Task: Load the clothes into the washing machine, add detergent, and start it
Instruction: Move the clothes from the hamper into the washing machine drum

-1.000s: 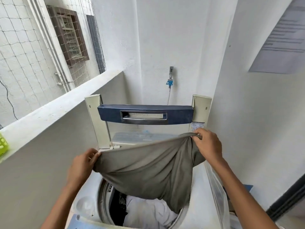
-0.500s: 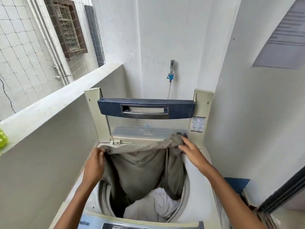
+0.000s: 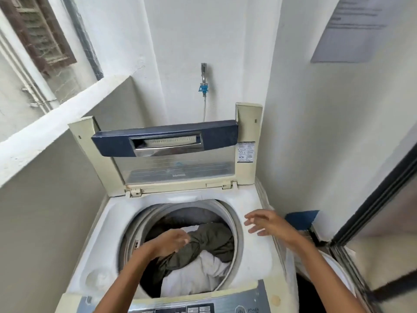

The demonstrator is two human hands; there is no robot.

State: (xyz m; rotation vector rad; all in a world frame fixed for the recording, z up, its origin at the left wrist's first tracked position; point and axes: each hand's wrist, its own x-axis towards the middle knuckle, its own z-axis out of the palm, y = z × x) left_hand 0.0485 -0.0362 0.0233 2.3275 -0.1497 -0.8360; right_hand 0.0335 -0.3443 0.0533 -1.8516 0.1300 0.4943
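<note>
A top-loading washing machine (image 3: 108, 224) stands before me with its lid (image 3: 167, 143) folded upright at the back. Inside the drum (image 3: 237, 224) lie a grey-olive garment (image 3: 214, 240), white cloth (image 3: 203, 274) and something dark at the back. My left hand (image 3: 168, 242) reaches into the drum, its curled fingers holding the bunched end of the grey-olive garment. My right hand (image 3: 266, 224) hovers over the machine's right top edge with spread fingers, holding nothing. The control panel (image 3: 203, 309) shows at the bottom edge.
A low wall with a ledge (image 3: 45, 136) runs close along the left. On the back wall sits a tap with a blue fitting (image 3: 203, 86). To the right are a blue item (image 3: 302, 219), a white rounded container (image 3: 338, 274) and a dark door frame (image 3: 372, 206).
Both hands lowered the grey-olive garment from above the opening into the drum. My right hand let go of it and drew back to the right; my left hand followed it down.
</note>
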